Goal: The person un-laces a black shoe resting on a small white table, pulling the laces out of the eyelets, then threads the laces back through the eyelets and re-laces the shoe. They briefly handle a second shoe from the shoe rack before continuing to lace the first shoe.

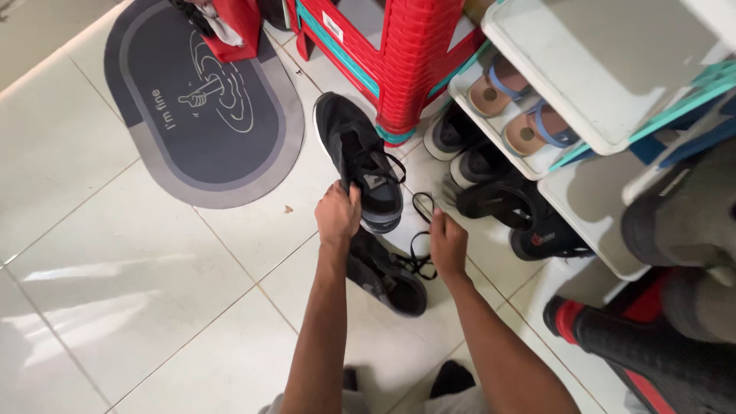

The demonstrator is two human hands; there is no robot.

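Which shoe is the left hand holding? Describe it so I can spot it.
Start at the red stool. Just in front of it, on the white floor, the left hand lifts a black shoe. Unlike its mate lying nearer the person, it has a white sole edge showing and points at the stool.

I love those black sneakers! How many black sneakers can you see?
2. One black sneaker is lifted by the left hand; the other sneaker lies on the floor below, its lace held by the right hand.

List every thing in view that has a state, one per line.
Left hand: gripping the lifted shoe.
Right hand: pinching the lace.
Lifted shoe: held up, unlaced.
Floor shoe: lying on the tiles.
Lace: loose.
Sandals: shelved.
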